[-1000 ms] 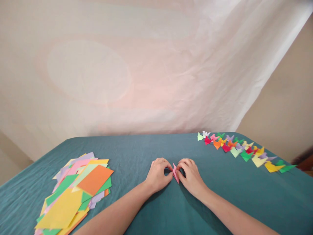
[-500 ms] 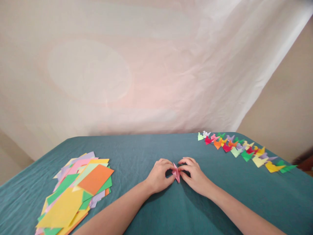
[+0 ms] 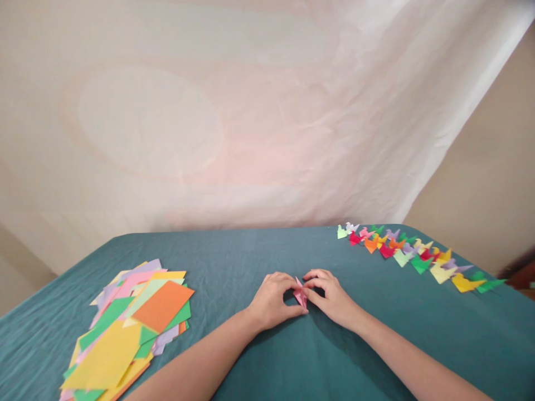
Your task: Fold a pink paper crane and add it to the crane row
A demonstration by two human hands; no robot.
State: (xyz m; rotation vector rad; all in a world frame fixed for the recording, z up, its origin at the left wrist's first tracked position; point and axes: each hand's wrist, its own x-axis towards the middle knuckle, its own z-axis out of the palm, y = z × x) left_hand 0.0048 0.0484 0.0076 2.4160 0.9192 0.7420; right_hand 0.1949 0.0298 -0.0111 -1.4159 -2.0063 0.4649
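A small pink folded paper piece (image 3: 299, 293) sits between my two hands on the teal tablecloth (image 3: 234, 262), near the table's middle front. My left hand (image 3: 273, 301) pinches it from the left with curled fingers. My right hand (image 3: 330, 296) pinches it from the right, thumb and forefinger closed on its upper edge. Most of the paper is hidden by my fingers.
A loose pile of coloured paper squares (image 3: 129, 323) lies at the front left, an orange sheet on top. A row of several folded paper figures (image 3: 412, 255) in mixed colours runs along the back right edge. A pale cloth backdrop (image 3: 234, 122) hangs behind the table.
Both hands have shifted slightly on the pink paper; my right hand's fingers moved up over its top. The paper now shows less and stays in the same spot.
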